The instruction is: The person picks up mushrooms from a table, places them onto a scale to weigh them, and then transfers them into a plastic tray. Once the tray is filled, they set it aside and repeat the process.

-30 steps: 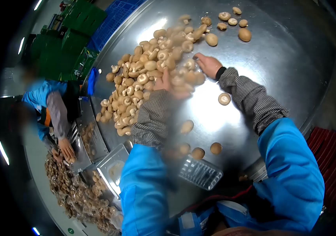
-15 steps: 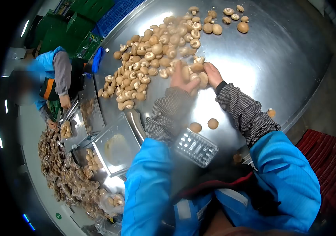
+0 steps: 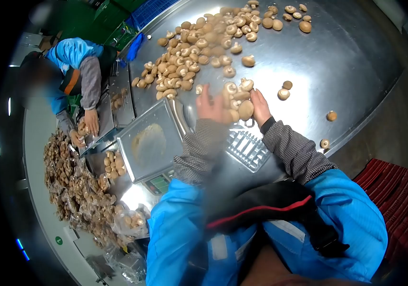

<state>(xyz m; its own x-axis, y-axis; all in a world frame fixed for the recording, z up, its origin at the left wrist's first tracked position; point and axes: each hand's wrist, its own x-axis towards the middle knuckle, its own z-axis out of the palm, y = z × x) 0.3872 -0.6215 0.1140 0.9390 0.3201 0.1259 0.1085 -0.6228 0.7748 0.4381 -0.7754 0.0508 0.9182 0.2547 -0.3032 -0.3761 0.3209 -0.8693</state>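
A cluster of brown-capped mushrooms (image 3: 246,109), probably shiitake, is gathered between my two hands at the far edge of a clear plastic tray. My left hand (image 3: 212,108) cups the cluster from the left, its fingers curved and partly blurred. On the other side, my right hand (image 3: 261,108) presses against the mushrooms with its fingers together. The ridged clear tray (image 3: 250,153) lies on the metal table just below my hands, partly covered by the cluster and my left sleeve. Beyond my hands spreads a large loose pile of mushrooms (image 3: 180,62).
A scale with a stained metal pan (image 3: 149,140) stands left of my left forearm. Several loose mushrooms (image 3: 284,94) lie to the right on the steel table (image 3: 351,57). At left, a co-worker (image 3: 89,76) handles mushrooms beside many bagged ones (image 3: 77,190). Red crates (image 3: 399,205) stand at lower right.
My hands have drawn the mushroom cluster away from the pile, toward my body, up to the tray. The view has shifted slightly. The co-worker's hands have come closer together.
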